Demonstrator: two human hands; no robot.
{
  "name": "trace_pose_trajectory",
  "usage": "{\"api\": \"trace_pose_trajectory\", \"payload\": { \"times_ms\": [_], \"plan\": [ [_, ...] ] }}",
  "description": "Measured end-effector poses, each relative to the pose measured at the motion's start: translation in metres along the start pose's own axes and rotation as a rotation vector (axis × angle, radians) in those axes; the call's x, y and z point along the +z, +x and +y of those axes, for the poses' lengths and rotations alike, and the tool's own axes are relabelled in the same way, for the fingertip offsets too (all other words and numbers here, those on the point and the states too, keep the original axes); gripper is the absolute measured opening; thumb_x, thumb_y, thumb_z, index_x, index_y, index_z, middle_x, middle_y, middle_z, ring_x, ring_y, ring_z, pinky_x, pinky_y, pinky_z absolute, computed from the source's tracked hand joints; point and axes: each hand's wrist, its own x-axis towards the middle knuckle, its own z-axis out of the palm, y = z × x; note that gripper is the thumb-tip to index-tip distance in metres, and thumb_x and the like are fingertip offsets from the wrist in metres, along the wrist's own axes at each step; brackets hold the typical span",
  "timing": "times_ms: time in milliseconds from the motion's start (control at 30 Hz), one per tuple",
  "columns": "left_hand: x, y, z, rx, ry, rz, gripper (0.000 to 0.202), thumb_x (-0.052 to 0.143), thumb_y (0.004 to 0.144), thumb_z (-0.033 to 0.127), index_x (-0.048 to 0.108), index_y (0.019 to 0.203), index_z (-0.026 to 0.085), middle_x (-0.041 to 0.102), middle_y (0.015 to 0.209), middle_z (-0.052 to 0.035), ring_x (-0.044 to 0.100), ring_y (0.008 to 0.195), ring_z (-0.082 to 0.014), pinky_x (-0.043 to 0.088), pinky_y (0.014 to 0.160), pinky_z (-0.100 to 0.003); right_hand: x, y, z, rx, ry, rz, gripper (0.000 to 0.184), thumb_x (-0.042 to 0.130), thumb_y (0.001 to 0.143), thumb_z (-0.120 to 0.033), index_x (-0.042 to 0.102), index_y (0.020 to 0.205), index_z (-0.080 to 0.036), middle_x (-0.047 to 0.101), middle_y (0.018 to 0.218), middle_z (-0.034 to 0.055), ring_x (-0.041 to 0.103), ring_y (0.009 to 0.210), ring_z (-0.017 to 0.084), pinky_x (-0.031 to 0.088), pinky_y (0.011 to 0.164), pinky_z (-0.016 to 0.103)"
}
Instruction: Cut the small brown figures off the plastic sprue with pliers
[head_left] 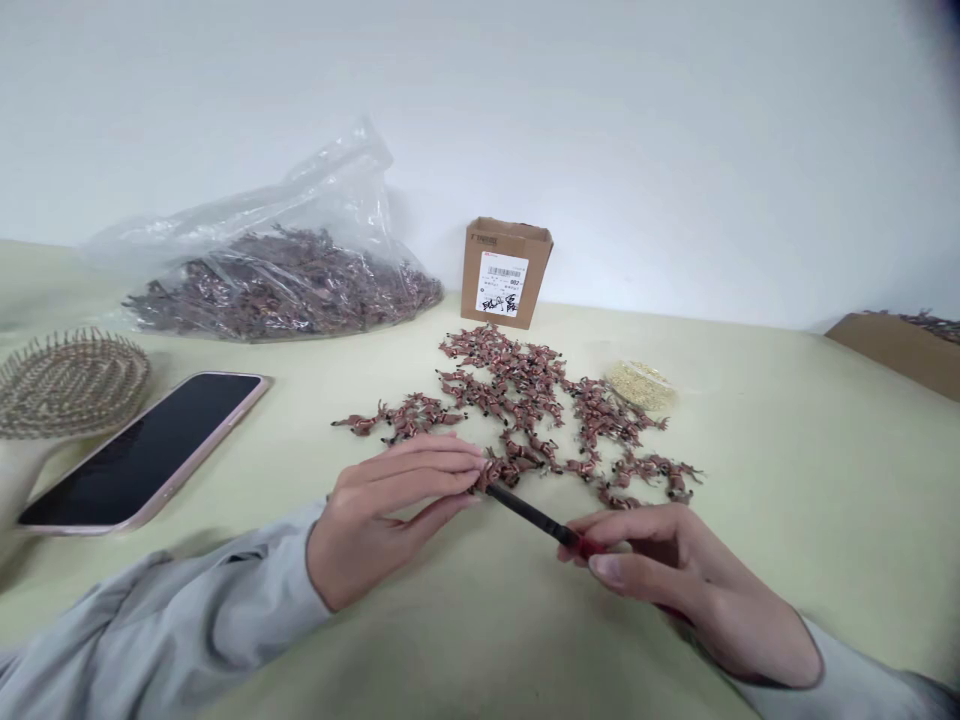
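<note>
My left grip [375, 515] pinches a small brown reindeer figure [484, 478], mostly hidden by the fingers, against the tip of a black-shafted tool [529, 512], as I operate from afar above a pale green tabletop [457, 650]. My right grip [697, 580] closes thumb and fingers around the tool's red end. Just beyond lies a loose heap of figures [525, 372], beside a clear packet of gold-coloured bits [641, 385]. I count one figure in hand and judge the work to be mid-run, with much of it left; I cannot tell finished pieces from untouched ones in the heap. Behind stand a labelled cardboard box [508, 275], contents unseen, and a plastic bag [300, 285] bulging with similar brown pieces. At far left rest a phone [146, 450] and a hairbrush [75, 385].
</note>
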Motion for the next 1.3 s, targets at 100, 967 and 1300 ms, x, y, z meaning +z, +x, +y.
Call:
{"api": "trace_pose_trajectory", "payload": {
  "times_ms": [100, 967, 1300],
  "plan": [
    [0.001, -0.001, -0.001, -0.005, -0.020, 0.022, 0.022, 0.063, 0.067, 0.006, 0.064, 0.083, 0.021, 0.070, 0.081, -0.0032, 0.062, 0.084, -0.0167, 0.052, 0.077, -0.032, 0.002, 0.001, -0.001, -0.048, -0.059, 0.007, 0.013, 0.063, 0.068, -0.029, 0.065, 0.076, -0.018, 0.064, 0.094, 0.0069, 0.060, 0.085, 0.019, 0.050, 0.073, 0.028],
    [0.003, -0.002, -0.005, -0.905, -0.364, -0.183, 0.027, 0.066, 0.062, 0.035, 0.067, 0.083, 0.018, 0.070, 0.080, -0.0047, 0.062, 0.075, -0.0215, 0.049, 0.061, -0.027, -0.002, 0.011, 0.027, -1.100, -1.244, 0.480, 0.022, 0.069, 0.062, -0.016, 0.063, 0.083, -0.013, 0.067, 0.092, 0.0075, 0.058, 0.082, 0.023, 0.050, 0.068, 0.039],
    [0.002, -0.003, -0.005, -0.898, -0.338, -0.183, 0.026, 0.067, 0.061, 0.035, 0.067, 0.082, 0.020, 0.070, 0.083, -0.0037, 0.063, 0.076, -0.0215, 0.050, 0.062, -0.027, -0.002, 0.011, 0.025, -1.122, -1.260, 0.464, 0.021, 0.067, 0.065, -0.015, 0.063, 0.085, -0.012, 0.067, 0.093, 0.0075, 0.059, 0.082, 0.022, 0.050, 0.069, 0.038]
  ]
}}
